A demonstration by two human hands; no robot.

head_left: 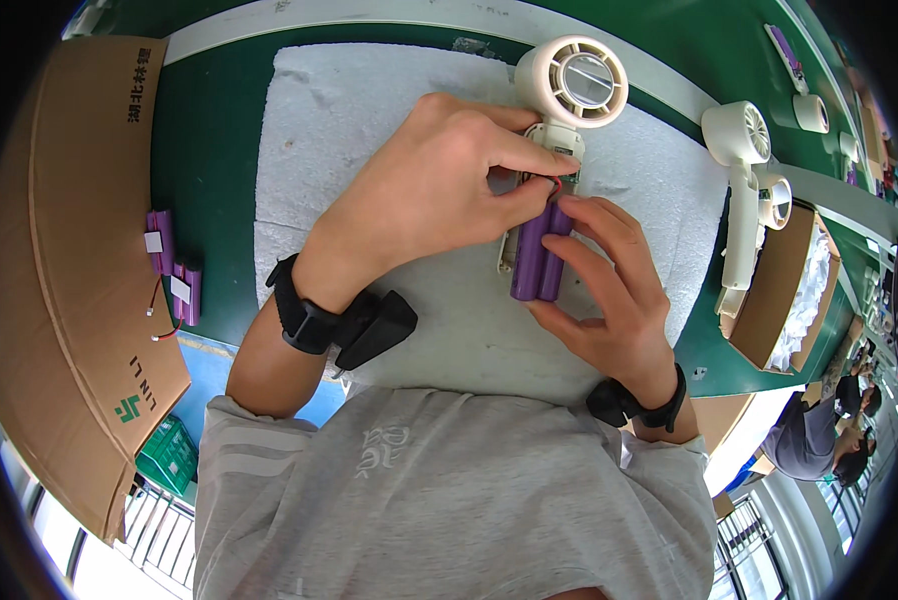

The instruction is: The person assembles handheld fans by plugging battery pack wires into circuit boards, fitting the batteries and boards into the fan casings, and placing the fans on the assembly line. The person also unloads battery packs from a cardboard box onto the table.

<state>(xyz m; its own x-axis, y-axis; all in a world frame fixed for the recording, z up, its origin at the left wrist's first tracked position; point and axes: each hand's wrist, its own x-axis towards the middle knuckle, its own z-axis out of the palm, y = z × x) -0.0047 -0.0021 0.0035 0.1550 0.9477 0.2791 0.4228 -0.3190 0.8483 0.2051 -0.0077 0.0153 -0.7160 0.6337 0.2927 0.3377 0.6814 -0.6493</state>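
A cream handheld fan (572, 82) lies on a white foam sheet, its round head at the far side and its handle opened up toward me. In the handle, near a small green circuit board (572, 176), a short red wire (557, 184) shows. My left hand (439, 175) reaches over the handle, thumb and index finger closed around the wire by the board. A purple two-cell battery pack (539, 258) lies along the handle. My right hand (614, 260) grips that pack from the right, fingertips at its upper part and thumb at its near end.
Two purple battery packs (174, 265) with wires lie at left beside a large cardboard box (79, 260). At right, more cream fans (741, 190) stand next to a small carton (784, 300) with clear wrapping. A green basket (169, 455) is lower left; another person (814, 440) sits far right.
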